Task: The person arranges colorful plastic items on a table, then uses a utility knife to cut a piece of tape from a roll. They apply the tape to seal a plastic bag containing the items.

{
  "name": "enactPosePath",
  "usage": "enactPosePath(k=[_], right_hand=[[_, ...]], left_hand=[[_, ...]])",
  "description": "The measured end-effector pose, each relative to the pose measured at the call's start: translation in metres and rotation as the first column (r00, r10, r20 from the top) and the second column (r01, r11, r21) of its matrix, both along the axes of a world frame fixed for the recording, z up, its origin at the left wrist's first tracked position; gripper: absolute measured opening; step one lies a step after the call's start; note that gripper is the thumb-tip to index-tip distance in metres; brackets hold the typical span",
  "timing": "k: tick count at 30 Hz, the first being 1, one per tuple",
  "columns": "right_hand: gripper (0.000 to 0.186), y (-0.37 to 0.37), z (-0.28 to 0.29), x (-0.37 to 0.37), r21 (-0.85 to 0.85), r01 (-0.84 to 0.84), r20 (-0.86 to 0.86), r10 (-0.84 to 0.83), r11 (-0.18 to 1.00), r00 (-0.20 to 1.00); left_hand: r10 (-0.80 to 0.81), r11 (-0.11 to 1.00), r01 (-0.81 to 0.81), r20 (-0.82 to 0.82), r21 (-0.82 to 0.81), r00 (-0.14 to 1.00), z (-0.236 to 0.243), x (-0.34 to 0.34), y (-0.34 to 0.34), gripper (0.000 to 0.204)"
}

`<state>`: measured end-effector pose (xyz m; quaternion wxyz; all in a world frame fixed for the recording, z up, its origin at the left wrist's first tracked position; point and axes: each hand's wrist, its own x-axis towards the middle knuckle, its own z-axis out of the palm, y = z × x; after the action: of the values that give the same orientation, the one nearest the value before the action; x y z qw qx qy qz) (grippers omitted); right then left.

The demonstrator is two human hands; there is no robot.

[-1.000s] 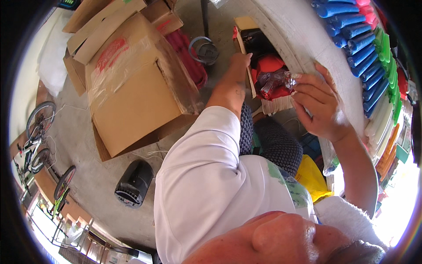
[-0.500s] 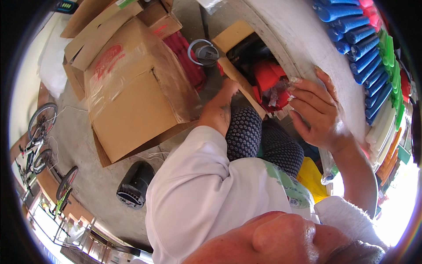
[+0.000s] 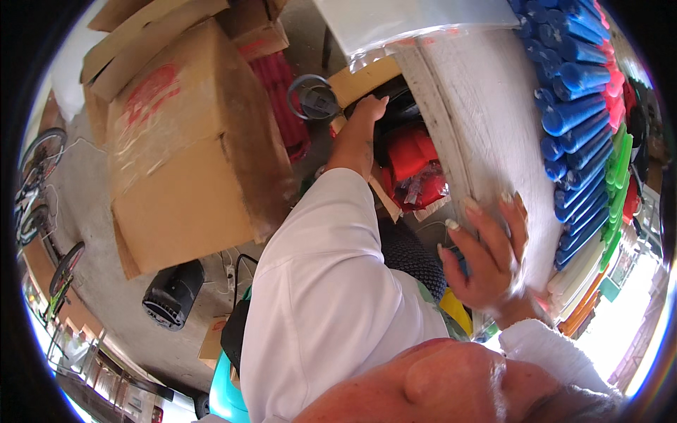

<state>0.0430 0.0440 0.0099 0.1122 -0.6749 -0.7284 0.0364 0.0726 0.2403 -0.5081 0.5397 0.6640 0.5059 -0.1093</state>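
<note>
My left hand (image 3: 369, 111) reaches to the far end of an open cardboard box (image 3: 360, 76), its fingers bent at a black item (image 3: 396, 104); what they grip is unclear. Inside, below that hand, lie red items (image 3: 412, 151) and crinkled clear plastic (image 3: 427, 187). The box sits partly under the whitish, worn edge of a table (image 3: 472, 99). My right hand (image 3: 490, 257) is at that table's side with fingers spread and nothing visible in them.
Rows of blue (image 3: 575, 113), pink and green tubes line the table. A clear sheet (image 3: 416, 17) tops it. Left are a large carton (image 3: 183, 176), red ribbed items (image 3: 278, 92), a round grey object (image 3: 314, 99), a black appliance (image 3: 173, 296), cables and bicycles (image 3: 39, 169).
My left hand has moved up to the box's far end. My right hand has dropped away from the plastic-wrapped items toward the lower right, fingers spreading. The view has shifted.
</note>
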Motion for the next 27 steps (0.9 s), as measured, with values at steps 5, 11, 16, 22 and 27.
enactPosePath(k=[5,11,16,22,27], right_hand=[[0.029,-0.005,-0.001,0.002,-0.069,-0.005,0.059,0.009,0.998,0.998],[0.031,0.007,0.003,-0.012,-0.120,0.042,0.097,-0.030,0.992,0.995],[0.030,0.007,-0.001,-0.005,-0.127,0.000,0.093,0.012,0.992,0.996],[0.030,0.018,0.008,0.004,-0.157,-0.053,0.093,0.069,0.986,0.993],[0.030,0.013,0.014,0.021,-0.151,-0.019,0.079,0.031,0.988,0.996]], left_hand=[[-0.300,0.954,0.300,-0.123,-0.016,0.946,0.025,0.008,-0.045,0.084],[-0.199,0.975,0.211,-0.148,0.073,0.969,-0.030,0.035,-0.082,0.059],[-0.514,0.853,0.515,-0.039,0.078,0.857,-0.017,0.064,-0.106,0.031],[-0.962,0.271,0.941,0.059,0.203,0.265,0.040,0.036,-0.122,0.029],[-0.710,0.687,0.718,0.102,-0.117,0.696,0.046,0.003,-0.072,0.096]])
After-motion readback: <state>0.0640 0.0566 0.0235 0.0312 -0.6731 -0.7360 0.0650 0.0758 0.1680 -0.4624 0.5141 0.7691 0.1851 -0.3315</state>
